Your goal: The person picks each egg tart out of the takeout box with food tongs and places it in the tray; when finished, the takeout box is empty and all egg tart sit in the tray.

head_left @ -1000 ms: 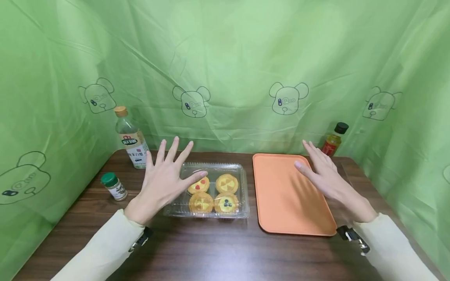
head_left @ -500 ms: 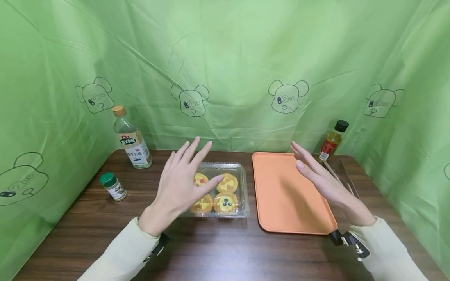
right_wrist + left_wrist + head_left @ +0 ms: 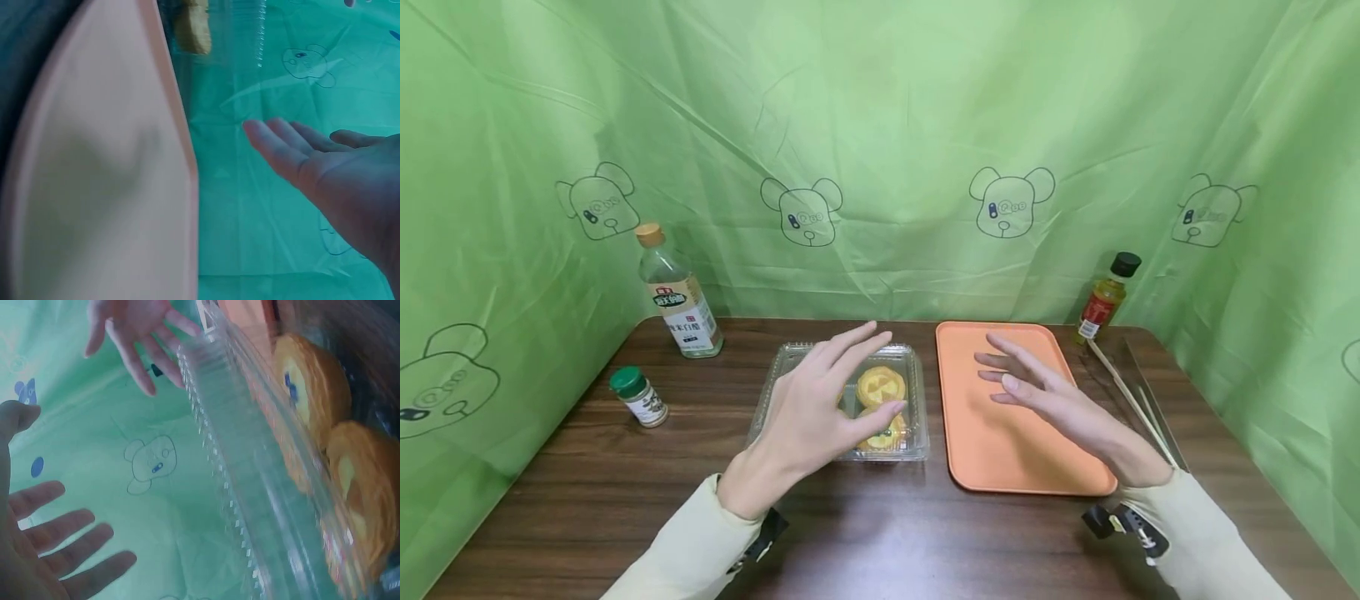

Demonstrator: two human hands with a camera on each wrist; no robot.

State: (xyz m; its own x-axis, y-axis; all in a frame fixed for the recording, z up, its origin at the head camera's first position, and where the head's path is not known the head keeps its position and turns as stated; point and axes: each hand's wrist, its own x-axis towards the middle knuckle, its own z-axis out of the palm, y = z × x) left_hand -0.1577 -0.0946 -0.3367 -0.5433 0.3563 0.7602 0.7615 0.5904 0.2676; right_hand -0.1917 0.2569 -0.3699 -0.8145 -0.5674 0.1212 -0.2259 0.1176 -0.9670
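Green cloth (image 3: 910, 125) backs the table (image 3: 880, 542) as my left hand (image 3: 812, 408) hovers by the clear box (image 3: 919, 408) near the far edge, my right hand (image 3: 1056, 402) above the orange tray (image 3: 962, 417), fingers relaxed, gripping nothing, tarts (image 3: 880, 387) still inside, handling apparently not yet begun.

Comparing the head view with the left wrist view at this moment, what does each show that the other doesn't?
Head only: the white vinegar bottle and green-capped seasoning jar, both at the table's left.

Left wrist only: the palm side of the left hand; the head view shows its back.

Both: the right hand, clear plastic container, egg tarts, orange tray and green curtain.
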